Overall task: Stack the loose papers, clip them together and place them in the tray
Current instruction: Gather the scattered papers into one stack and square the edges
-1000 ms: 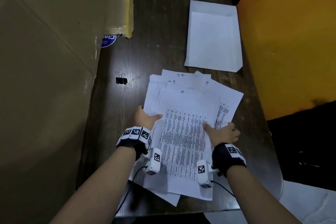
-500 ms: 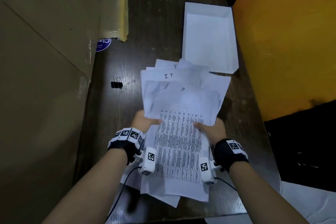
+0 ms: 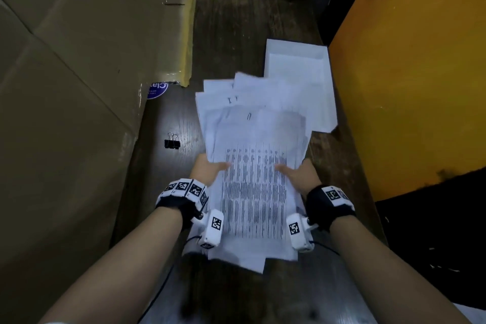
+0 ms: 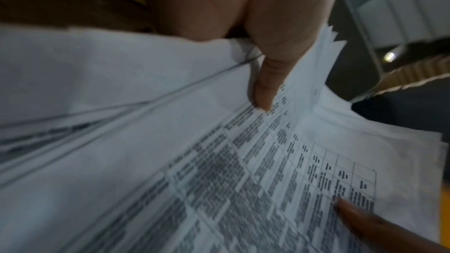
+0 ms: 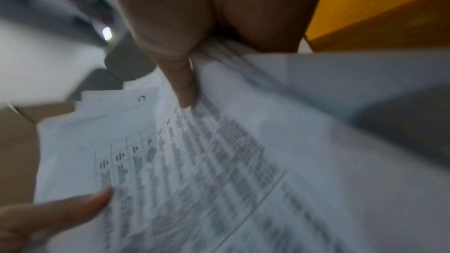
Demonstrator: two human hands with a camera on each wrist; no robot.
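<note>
A bundle of printed white papers [image 3: 252,155] [image 4: 219,161] [image 5: 219,161] is held up off the dark wooden table [image 3: 236,34], its sheets fanned unevenly at the far end. My left hand [image 3: 209,169] grips the bundle's left edge, thumb on top [image 4: 263,91]. At the right edge my right hand [image 3: 299,173] holds it the same way, thumb [image 5: 185,91] pressed on the top sheet. The white tray [image 3: 297,60] lies beyond the papers, partly covered by them. A pair of black binder clips [image 3: 172,143] lies on the table to the left.
A large brown cardboard box [image 3: 79,87] lines the left side, with a blue round sticker [image 3: 157,90] at its foot. An orange panel [image 3: 410,73] closes off the right. The table's near edge is by my forearms.
Both hands have lifted the papers off the table and squeezed them into a narrower bundle. The view has tilted, so tray and clips sit lower in the picture.
</note>
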